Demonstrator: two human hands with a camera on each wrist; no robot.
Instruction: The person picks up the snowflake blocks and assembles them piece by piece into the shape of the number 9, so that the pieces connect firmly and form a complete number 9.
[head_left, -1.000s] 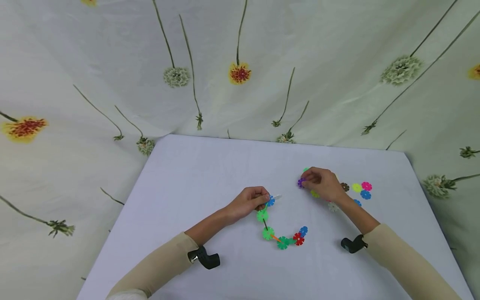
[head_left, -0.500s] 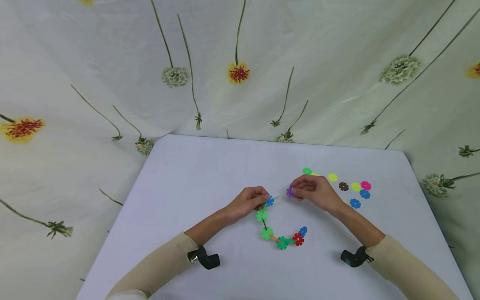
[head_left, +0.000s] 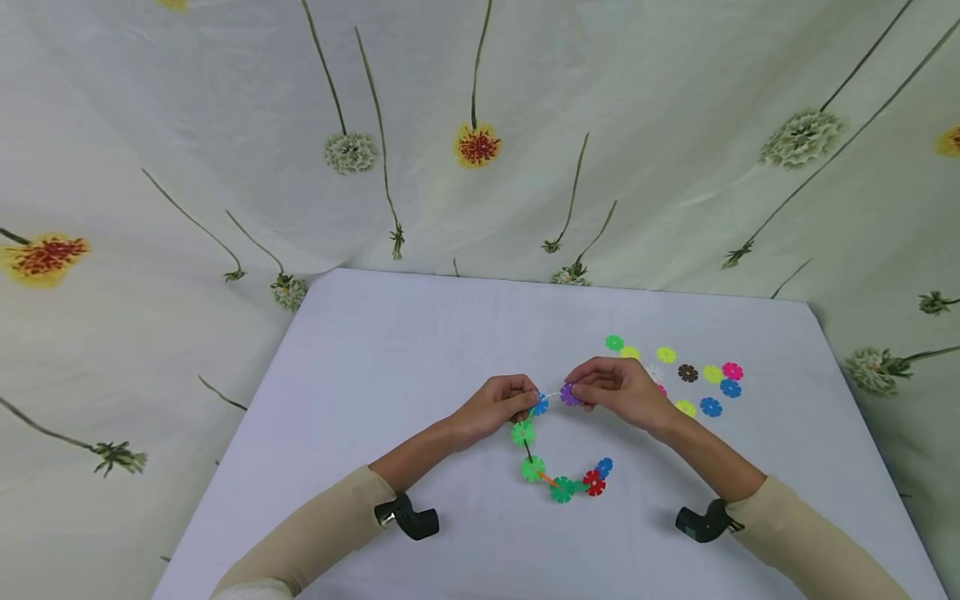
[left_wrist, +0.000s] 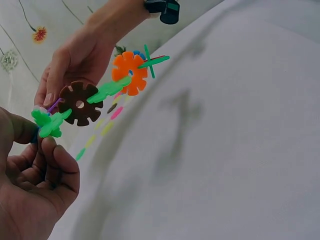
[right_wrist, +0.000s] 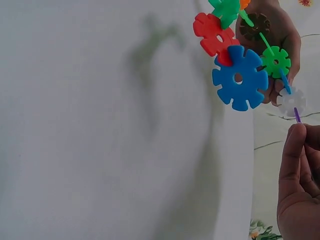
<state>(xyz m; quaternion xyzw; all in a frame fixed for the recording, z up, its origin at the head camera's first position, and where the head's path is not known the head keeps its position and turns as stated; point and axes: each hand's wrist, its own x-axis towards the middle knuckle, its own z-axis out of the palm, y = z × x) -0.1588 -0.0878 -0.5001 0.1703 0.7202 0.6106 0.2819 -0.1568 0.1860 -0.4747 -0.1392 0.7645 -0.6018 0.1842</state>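
Observation:
A curved chain of flower-shaped notched plastic discs hangs from my left hand point(head_left: 497, 402), whose thumb and fingers pinch a blue disc point(head_left: 541, 406) near its upper end. A clear white disc point(right_wrist: 286, 100) sticks out beyond that blue one. My right hand point(head_left: 626, 392) pinches a purple disc point(head_left: 569, 395), its edge meeting the clear disc in the right wrist view; how deep the notches sit is hard to tell. Green, brown point(left_wrist: 69, 96) and orange point(left_wrist: 121, 64) discs follow along the chain. A red disc point(right_wrist: 206, 31) and a blue end disc point(right_wrist: 252, 65) finish the lower end.
Loose discs lie on the white table point(head_left: 405, 333) beyond and right of my right hand, among them green point(head_left: 614, 342), brown point(head_left: 687, 373), pink point(head_left: 732, 371) and blue point(head_left: 710, 407). A flower-print cloth point(head_left: 660, 167) hangs behind the table.
My right hand has carried the purple disc left and nearer, from beside the loose discs to the clear disc at the chain's end. The left hand has hardly moved.

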